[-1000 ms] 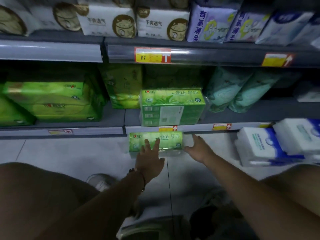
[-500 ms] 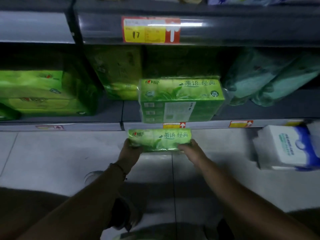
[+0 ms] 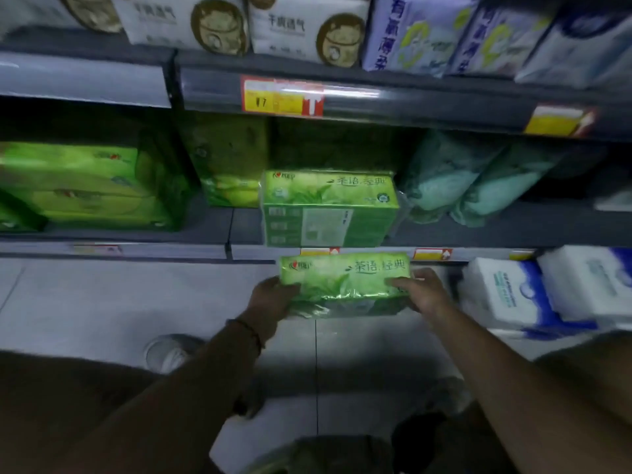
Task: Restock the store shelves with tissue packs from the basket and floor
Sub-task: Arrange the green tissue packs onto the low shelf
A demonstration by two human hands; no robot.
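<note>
You are holding a green tissue pack [image 3: 345, 283] with both hands. Your left hand [image 3: 272, 302] is gripping the left end of it, with the fingers curled under and the thumb side up against the wrapper. Your right hand [image 3: 422, 294] is gripping the right end, and its fingers [image 3: 398, 284] are lying across the top of the pack. The pack is sitting flat between your hands, above the floor [image 3: 102, 302], just in front of the edge of the low shelf [image 3: 212, 227].

This looks like the carrying step. You are bringing one pack from the floor up to the shelf.

On the shelf, right behind your pack, another green tissue pack [image 3: 328, 208] of the same kind is standing near the front edge. More green packs [image 3: 85, 186] are piled on the left side of that shelf, and some pale rolls [image 3: 455, 179] are lying on the right. White and blue packs [image 3: 513, 295] are waiting on the floor to your right. I cannot see a basket here.

Next, you will likely need to lift your pack a little higher, so it clears the shelf edge. Then you can set it on top of the matching pack, or slide it into the bare spot just left of it. Be keeping it level as you go, because the wrapper looks shiny and may be slippery.
</note>
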